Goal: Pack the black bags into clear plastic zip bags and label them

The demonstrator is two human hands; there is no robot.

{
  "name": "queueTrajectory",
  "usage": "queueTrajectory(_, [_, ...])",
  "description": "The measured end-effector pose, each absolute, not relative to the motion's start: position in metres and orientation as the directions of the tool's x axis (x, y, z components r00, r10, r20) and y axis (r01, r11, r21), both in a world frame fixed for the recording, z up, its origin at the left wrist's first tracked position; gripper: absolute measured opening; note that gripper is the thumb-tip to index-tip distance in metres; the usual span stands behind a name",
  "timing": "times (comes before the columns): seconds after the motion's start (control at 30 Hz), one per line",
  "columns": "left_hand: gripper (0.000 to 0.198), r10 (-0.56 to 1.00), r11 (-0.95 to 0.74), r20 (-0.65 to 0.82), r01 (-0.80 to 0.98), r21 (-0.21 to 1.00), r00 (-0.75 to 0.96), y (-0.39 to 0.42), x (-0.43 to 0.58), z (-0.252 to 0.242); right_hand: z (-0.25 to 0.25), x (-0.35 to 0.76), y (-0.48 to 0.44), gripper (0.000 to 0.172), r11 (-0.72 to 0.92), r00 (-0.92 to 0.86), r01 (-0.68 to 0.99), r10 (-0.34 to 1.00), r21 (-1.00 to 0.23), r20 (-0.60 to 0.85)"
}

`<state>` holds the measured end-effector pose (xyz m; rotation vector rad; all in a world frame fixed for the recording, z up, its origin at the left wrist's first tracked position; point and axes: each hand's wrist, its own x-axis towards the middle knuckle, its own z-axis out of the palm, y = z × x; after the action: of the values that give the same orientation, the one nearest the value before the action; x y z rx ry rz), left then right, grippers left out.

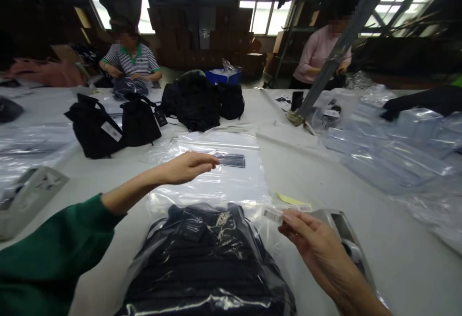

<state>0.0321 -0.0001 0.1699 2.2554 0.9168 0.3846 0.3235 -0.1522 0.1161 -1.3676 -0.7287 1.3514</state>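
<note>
One plastic-wrapped bag (212, 268) lies closest; left hand (187, 167) seems empty, right hand (315, 243) pinches one label (272, 215).

Plastic-wrapped bag (209, 268) partly beyond the bottom edge, print on the barcode label (273, 214) illegible

The left arm (132, 192), clothed to mid-forearm in a dark green fabric sleeve (61, 243), is extended inward from the left. The bare left hand (187, 167) is held flattened, its fingers (207, 157) straight and directed rightward. The bare right forearm (355, 291) is angled up and leftward; the right hand (315, 241) is set in a pinch, thumb (294, 219) uppermost, fingers curled beneath.
</note>
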Motion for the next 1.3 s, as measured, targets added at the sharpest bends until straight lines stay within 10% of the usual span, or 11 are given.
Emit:
queueTrajectory(0.57, [0.050,0.519,-0.448,-0.324,0.575,0.685,0.791,-0.101,-0.043,0.094,0.127,0.229,-0.100,0.018,-0.808,-0.257,-0.265,0.586,-0.527,-0.769])
queueTrajectory(1.3, [0.067,0.573,-0.480,-0.226,0.545,0.687,0.788,-0.095,-0.049,0.084,0.102,0.228,-0.074,0.026,-0.944,-0.279,-0.038,0.325,-0.328,-0.903])
